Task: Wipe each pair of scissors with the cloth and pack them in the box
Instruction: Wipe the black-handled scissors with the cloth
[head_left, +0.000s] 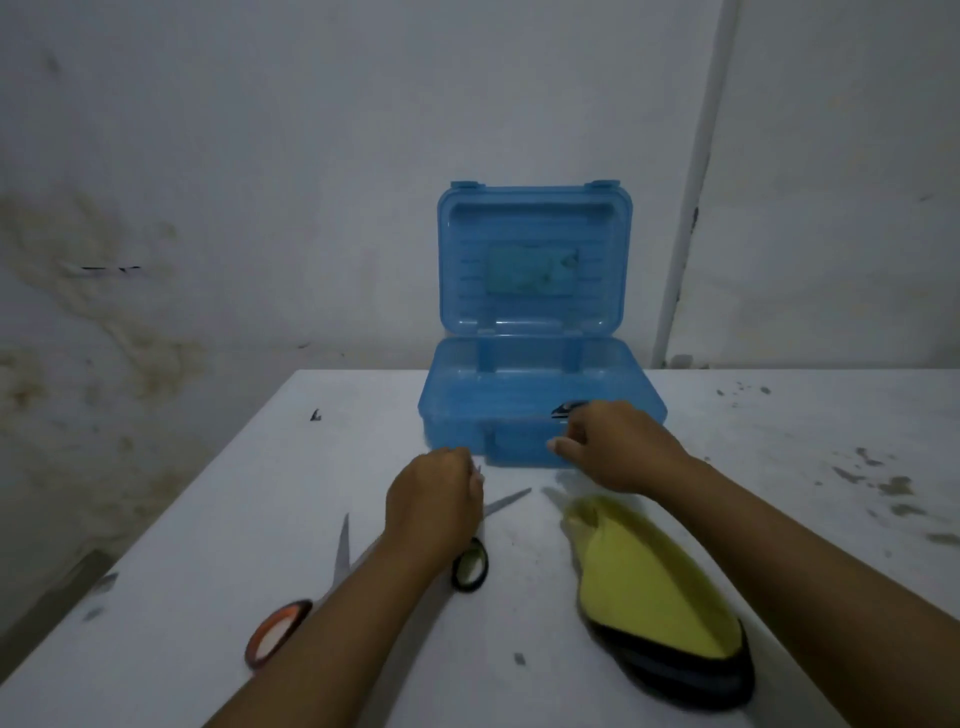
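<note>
A blue plastic box stands open on the white table, with its lid upright against the wall. My right hand hovers at the box's front rim, fingers curled round a dark scissors handle that pokes out over the box. My left hand lies with curled fingers over the middle of black-handled scissors on the table; their blade tip shows to the hand's right. Orange-handled scissors lie at the near left. A yellow cloth with a dark edge lies under my right forearm.
The table is white with grey scuffs on its right side. Its left edge runs diagonally from the far corner towards me. A stained wall stands right behind the box, with a white pipe on the right.
</note>
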